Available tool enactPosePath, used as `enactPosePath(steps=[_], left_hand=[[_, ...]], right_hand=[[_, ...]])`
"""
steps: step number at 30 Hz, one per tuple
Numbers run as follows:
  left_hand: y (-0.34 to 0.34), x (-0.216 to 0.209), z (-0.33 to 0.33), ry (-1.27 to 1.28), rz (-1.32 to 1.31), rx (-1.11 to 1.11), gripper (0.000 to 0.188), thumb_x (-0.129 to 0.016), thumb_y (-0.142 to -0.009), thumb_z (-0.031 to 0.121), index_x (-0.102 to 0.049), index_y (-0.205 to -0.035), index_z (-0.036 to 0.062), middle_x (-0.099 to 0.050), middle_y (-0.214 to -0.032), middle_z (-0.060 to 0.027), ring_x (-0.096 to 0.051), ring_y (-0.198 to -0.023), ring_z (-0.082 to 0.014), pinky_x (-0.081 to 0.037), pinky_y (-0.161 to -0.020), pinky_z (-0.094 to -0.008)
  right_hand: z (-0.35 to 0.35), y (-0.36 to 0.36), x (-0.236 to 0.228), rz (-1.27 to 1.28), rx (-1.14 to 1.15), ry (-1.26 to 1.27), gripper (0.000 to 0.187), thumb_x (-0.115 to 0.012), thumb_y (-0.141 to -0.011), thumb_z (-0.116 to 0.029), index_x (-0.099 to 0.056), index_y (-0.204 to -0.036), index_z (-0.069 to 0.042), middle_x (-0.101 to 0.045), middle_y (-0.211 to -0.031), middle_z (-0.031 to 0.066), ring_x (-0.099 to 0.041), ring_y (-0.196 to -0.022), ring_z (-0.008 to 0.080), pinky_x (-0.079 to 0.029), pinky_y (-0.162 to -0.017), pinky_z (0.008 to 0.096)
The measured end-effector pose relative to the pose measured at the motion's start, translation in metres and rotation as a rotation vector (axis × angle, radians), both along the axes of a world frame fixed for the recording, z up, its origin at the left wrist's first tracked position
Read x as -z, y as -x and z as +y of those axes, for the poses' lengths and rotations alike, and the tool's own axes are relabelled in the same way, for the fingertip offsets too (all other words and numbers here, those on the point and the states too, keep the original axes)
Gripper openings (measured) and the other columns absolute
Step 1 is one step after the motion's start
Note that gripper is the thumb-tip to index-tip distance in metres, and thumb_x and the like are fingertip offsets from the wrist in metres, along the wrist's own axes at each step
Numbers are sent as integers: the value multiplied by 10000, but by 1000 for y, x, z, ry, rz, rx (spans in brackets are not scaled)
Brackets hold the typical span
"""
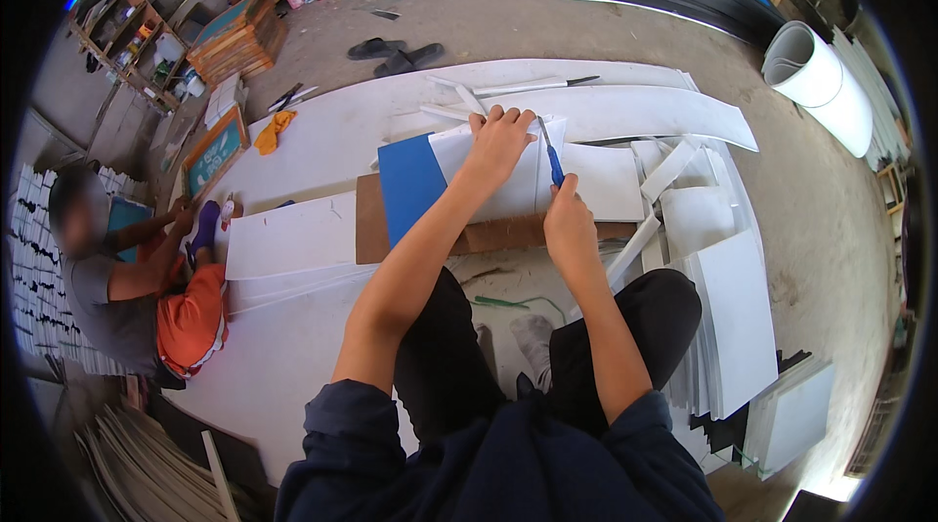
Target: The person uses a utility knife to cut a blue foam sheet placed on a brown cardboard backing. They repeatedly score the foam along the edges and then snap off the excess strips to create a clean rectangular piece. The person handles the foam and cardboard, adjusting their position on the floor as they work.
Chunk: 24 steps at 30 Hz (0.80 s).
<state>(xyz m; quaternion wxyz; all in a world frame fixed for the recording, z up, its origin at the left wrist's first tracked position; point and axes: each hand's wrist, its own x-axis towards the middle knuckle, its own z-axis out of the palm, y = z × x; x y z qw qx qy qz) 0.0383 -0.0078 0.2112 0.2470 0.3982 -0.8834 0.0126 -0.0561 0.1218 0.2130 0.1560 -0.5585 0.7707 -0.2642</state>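
A small white sheet (513, 192) lies over a blue sheet (405, 178) on a brown board (508, 237) in front of my knees. My left hand (498, 149) bears down on the white sheet, its fingers bent at the far edge. In my right hand (570, 219) is a utility knife with a blue handle (555, 164), its blade pointing away from me beside the left fingertips. A thin line runs down the sheet between the hands. Whether the blade touches the sheet, I cannot tell.
Stacked white sheets and offcuts (728, 326) lie to the right. Long white strips (635, 111) and a dark-tipped tool (583, 80) lie beyond the hands. At left, a co-worker (117, 278) sits by a framed green board (217, 152) and an orange cloth (275, 132). Black slippers (408, 60) rest farther back.
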Motion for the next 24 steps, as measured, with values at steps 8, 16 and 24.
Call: enactPosePath(steps=[8,16,24], left_hand=[[-22,6,-6,-18,-13,-9,230,-595,-795,206,-528,-989,103,-587,-913,-52,-499,-941,-253,-307,-738,-442],[-25,5,-6,-76,-3,-28,232,-597,-790,167,-518,-991,81,-596,-950,-58,-500,-949,-257,-307,-749,-459],[-26,5,-3,-61,-7,-10,230,-589,-794,161,-515,-995,77,-592,-965,-58,-504,-952,-255,-311,-764,-461]], right_hand=[[-7,-12,7,0,-54,25,200,-331,-933,-184,-329,-980,10,-571,-831,276,-579,-725,448,-473,-614,500],[-11,-29,4,53,-22,3,185,-367,-922,-163,-337,-971,12,-582,-798,238,-605,-690,402,-494,-591,472],[-39,-21,-7,91,-66,16,178,-379,-910,-140,-354,-985,19,-592,-768,237,-610,-713,395,-499,-608,466]])
